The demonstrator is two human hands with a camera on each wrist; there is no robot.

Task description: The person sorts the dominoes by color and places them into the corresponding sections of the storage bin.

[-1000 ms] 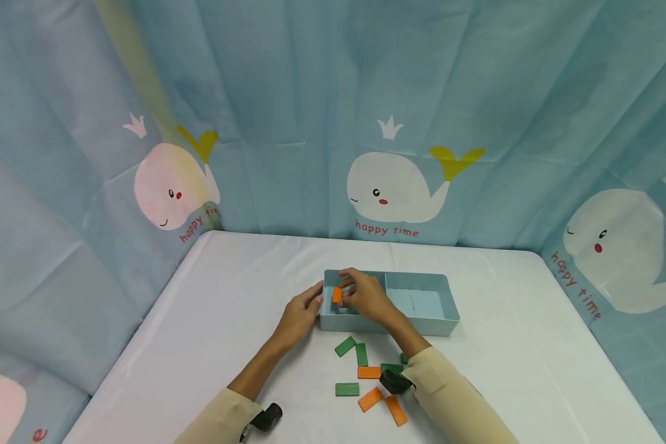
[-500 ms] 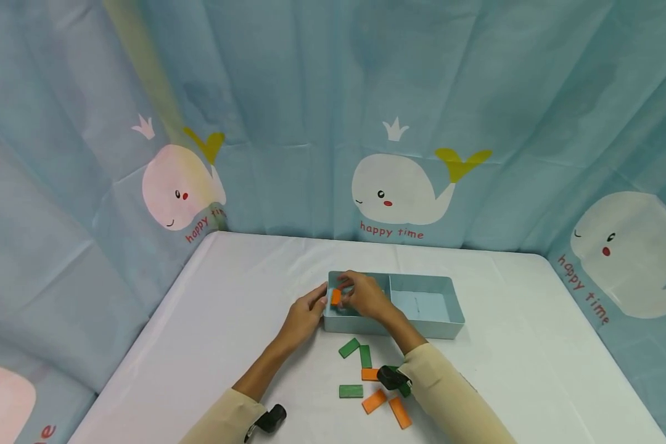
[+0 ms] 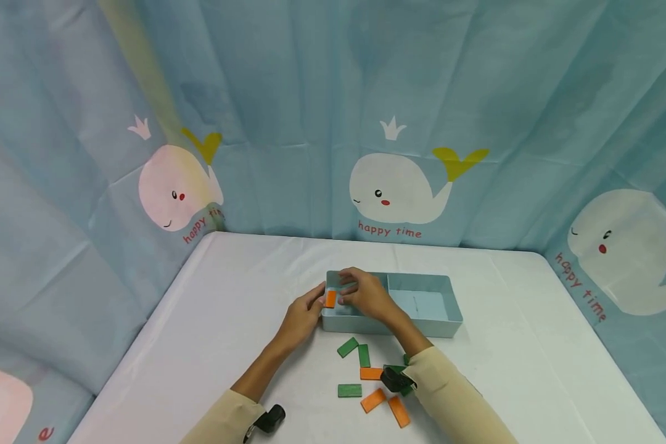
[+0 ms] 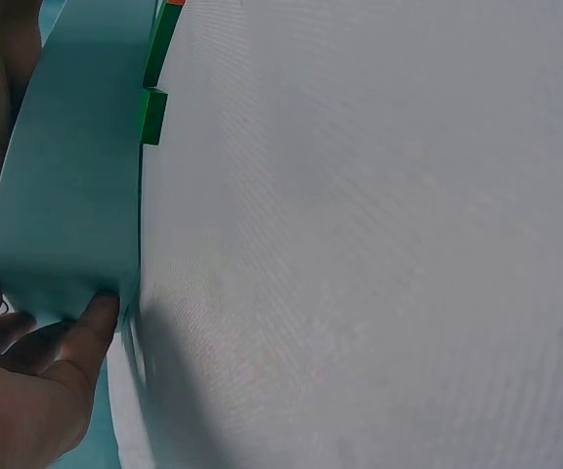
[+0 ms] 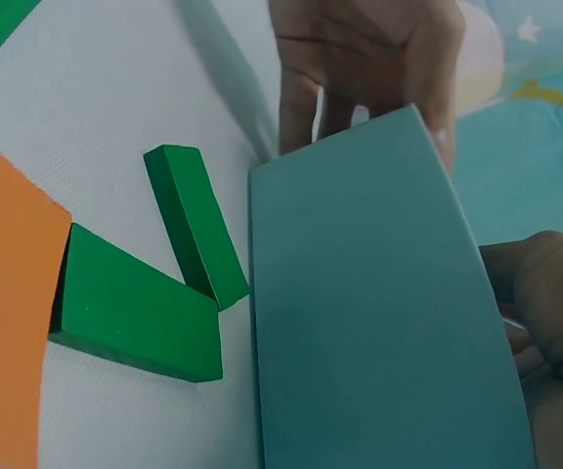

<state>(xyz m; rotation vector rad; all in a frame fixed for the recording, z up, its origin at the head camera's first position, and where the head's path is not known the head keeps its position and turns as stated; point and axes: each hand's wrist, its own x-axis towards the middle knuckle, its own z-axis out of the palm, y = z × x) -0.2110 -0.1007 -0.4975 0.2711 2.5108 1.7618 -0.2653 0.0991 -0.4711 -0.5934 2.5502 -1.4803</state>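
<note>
A pale blue divided box (image 3: 361, 324) sits on the table. My left hand (image 3: 301, 317) holds its left end, fingers along the outside of the end wall and thumb at the rim. Reaching over the left compartment, my right hand (image 3: 366, 295) has its fingers spread apart with nothing between them. An orange domino block (image 3: 330, 299) stands inside the compartment, near the left end wall, just left of the right fingertips. In the left wrist view, the left hand's fingers (image 4: 98, 318) press on the box's end.
In front of the box lie several green blocks (image 3: 349, 390) and orange blocks (image 3: 373, 401), some partly under the right wrist. A divider (image 3: 388, 283) separates the bare right compartment (image 3: 422, 302). A curtain (image 3: 288, 123) with whale prints hangs behind the white table (image 3: 244, 277).
My right hand has lowered the orange block toward the left end of the compartment and let go of it; its fingers now stand apart from it. My left hand stays at the box's end.
</note>
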